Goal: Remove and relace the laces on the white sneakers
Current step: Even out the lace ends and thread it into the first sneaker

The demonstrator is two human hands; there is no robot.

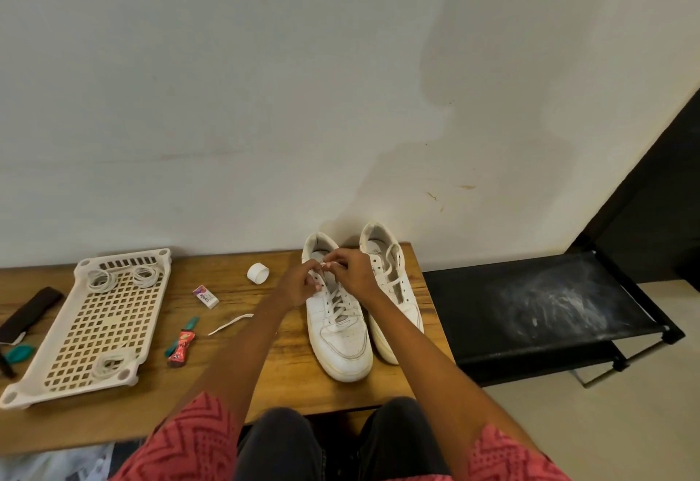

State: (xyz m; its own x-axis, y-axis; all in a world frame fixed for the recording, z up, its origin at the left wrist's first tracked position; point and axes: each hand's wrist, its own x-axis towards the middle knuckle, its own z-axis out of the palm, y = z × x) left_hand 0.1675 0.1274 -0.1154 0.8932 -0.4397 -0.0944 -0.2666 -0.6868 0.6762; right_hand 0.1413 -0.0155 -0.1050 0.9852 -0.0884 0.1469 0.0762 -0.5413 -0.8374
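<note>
Head view: both hands' grip pinched on lace of left sneaker; basket holds 3 lace coils.

Both hands, the left hand and the right hand, cover the top eyelets of the laced sneaker; how the lace runs beneath the fingers cannot be told. The right forearm hides part of the second sneaker. Print on the eraser, left of the hands, is too small to read. Far left, a dark object is cut by the frame edge.
</note>
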